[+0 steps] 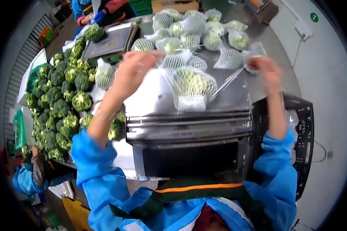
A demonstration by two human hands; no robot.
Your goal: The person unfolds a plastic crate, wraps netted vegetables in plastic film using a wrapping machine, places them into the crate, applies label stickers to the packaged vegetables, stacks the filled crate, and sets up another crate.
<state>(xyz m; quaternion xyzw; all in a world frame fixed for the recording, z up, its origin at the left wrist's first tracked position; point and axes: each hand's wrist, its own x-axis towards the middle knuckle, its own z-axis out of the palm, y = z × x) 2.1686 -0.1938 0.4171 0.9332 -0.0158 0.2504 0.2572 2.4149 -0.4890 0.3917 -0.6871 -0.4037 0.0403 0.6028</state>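
Clear plastic film stretches between my two raised hands, around a broccoli head in a white foam net (192,84) on the steel table. My left hand (138,67) pinches the film on the left, its fingers closed and slightly blurred. On the right, my right hand (265,69) is at the film's other end, smeared by motion. Directly in front of me lies the wrapping machine (189,125), with a dark flat plate (191,159) on its near side. Netted broccoli heads (191,40) are gathered behind my hands.
Loose broccoli (59,100) is piled at the left. Beyond it stands a metal-topped scale (108,42). A black crate (302,134) holding wrapped pieces is by my right arm. Co-workers (104,9) (31,173) are at the far side and lower left.
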